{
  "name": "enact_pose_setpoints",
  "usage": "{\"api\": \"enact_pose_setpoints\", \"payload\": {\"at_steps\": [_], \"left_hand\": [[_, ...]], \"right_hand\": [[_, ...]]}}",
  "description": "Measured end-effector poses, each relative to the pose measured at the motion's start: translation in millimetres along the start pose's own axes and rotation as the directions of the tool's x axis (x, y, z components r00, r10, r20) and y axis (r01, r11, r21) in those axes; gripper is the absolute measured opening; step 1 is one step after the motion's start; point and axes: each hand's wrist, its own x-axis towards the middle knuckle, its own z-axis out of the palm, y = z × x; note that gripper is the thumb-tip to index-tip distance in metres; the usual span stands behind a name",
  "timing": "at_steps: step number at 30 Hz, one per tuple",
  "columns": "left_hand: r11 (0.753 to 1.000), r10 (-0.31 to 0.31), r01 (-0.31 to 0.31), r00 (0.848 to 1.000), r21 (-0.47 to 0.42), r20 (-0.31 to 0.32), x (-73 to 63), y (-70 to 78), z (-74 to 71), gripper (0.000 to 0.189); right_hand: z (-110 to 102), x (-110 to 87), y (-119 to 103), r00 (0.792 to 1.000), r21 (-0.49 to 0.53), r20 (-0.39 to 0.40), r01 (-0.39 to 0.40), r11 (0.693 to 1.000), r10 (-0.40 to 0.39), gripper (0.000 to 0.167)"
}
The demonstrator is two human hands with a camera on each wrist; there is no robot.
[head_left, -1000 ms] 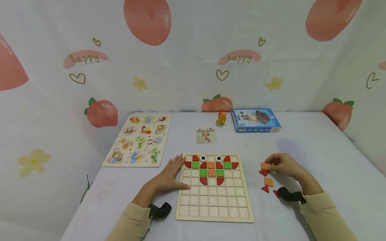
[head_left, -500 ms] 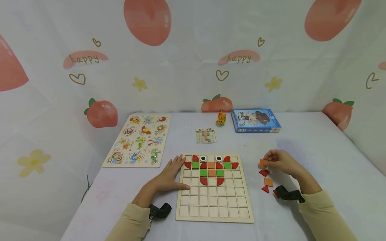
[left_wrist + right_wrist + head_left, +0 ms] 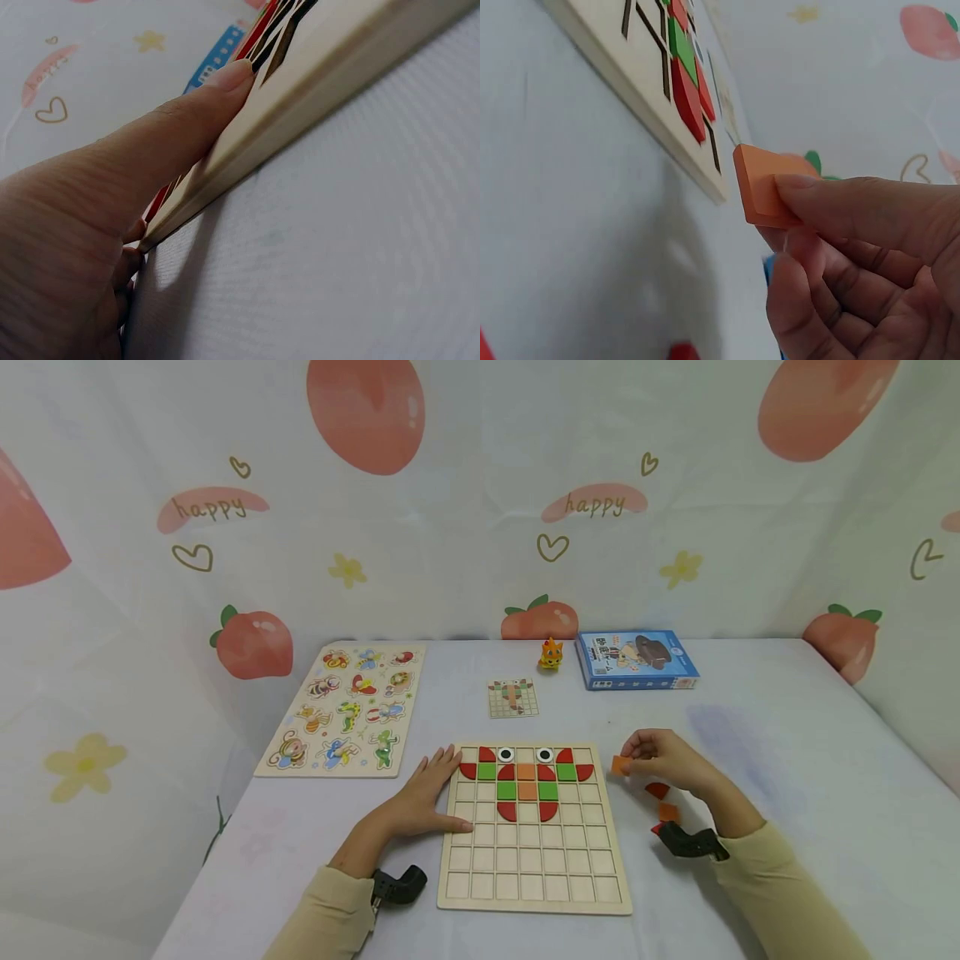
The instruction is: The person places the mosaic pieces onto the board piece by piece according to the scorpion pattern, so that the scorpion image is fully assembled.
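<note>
My right hand [image 3: 671, 764] pinches an orange square tile [image 3: 759, 187] between thumb and fingers, just off the right edge of the wooden grid board [image 3: 536, 860]. In the right wrist view, the tile is tilted and above the table. My left hand [image 3: 420, 802] rests at the board's left edge, fingers extended along the side and thumb [image 3: 180, 124] lying on the top. Red quarter-round, green square and orange square tiles, with two eye tiles [image 3: 506, 755], fill cells in the board's upper rows. Its lower rows show bare wood.
Right of the board lie a red piece [image 3: 657, 790] and another orange tile [image 3: 668, 812]; the right wrist camera partly hides more red. Farther back are a pattern card [image 3: 513, 697], a small orange figure [image 3: 551, 654], a blue box [image 3: 637, 660] and an insect puzzle [image 3: 352, 714].
My right hand has lifted the orange tile from the loose pieces and carried it left towards the board. My left hand and the board have stayed put.
</note>
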Motion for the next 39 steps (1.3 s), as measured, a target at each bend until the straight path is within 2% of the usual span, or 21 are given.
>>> {"api": "enact_pose_setpoints", "payload": {"at_steps": [8, 15, 21, 29, 34, 39], "left_hand": [[1.000, -0.001, 0.001, 1.000, -0.003, -0.001, -1.1, 2.0, -0.6, 0.110], [1.000, 0.027, -0.027, 1.000, -0.009, -0.003, -1.6, 1.1, -0.3, 0.106], [1.000, 0.031, -0.031, 1.000, -0.006, -0.005, -1.0, 0.4, -0.2, 0.104], [1.000, 0.013, -0.013, 1.000, -0.008, -0.004, -0.9, 1.9, -1.0, 0.104], [1.000, 0.012, -0.012, 1.000, -0.005, -0.005, -0.7, 2.2, -1.4, 0.104], [1.000, 0.014, -0.014, 1.000, -0.009, -0.001, -1.0, 2.3, -1.5, 0.104]], "right_hand": [[28, 16.7, -14, 0.995, 0.080, 0.097, 0.025, 0.996, -0.032, 0.022], [58, 25.5, -32, 0.978, 0.071, 0.172, 0.105, 0.992, -0.116, 0.018], [72, 31.5, -42, 0.958, 0.107, 0.222, 0.161, 0.981, -0.182, 0.017], [85, 33.9, -51, 0.942, 0.184, 0.268, 0.154, 0.971, -0.200, 0.017], [91, 33.7, -54, 0.940, 0.154, 0.277, 0.162, 0.975, -0.201, 0.014], [96, 33.5, -54, 0.947, 0.043, 0.243, 0.204, 0.978, -0.208, 0.009]]}}
